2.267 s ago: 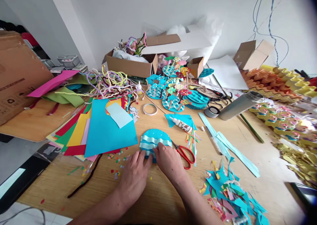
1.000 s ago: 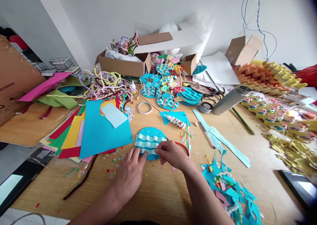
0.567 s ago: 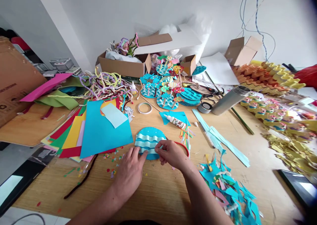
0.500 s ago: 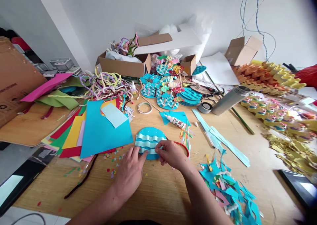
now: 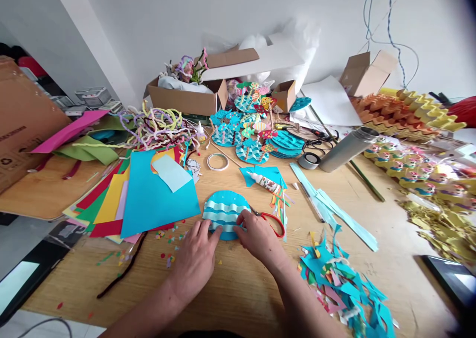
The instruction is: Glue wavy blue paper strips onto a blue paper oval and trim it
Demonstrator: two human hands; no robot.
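Landmark = blue paper disc [image 5: 225,199], flat on the worktop [image 5: 238,283], 3 pale wavy strips across it. Left hand [image 5: 197,251] at its near-left edge: fingers slightly spread, thumb on the lowest strip, pressing, nothing gripped. Right hand [image 5: 256,234] at its right edge: thumb and index close together, bent down onto the strip end; can't tell if they pinch it. Scissors [image 5: 273,223], red handles, just right of the disc, partly behind the right hand. Glue bottle [image 5: 265,182] lying beyond the disc, to its right, nozzle toward upper left. Tape roll [image 5: 217,162] directly beyond it. Large blue sheet [image 5: 159,204] left of it, on a stack of coloured paper. Pale strips [image 5: 347,219] well to its right; blue scraps [image 5: 349,288] nearer and right. Finished-looking wavy discs [image 5: 252,151] farther back, past the tape roll.
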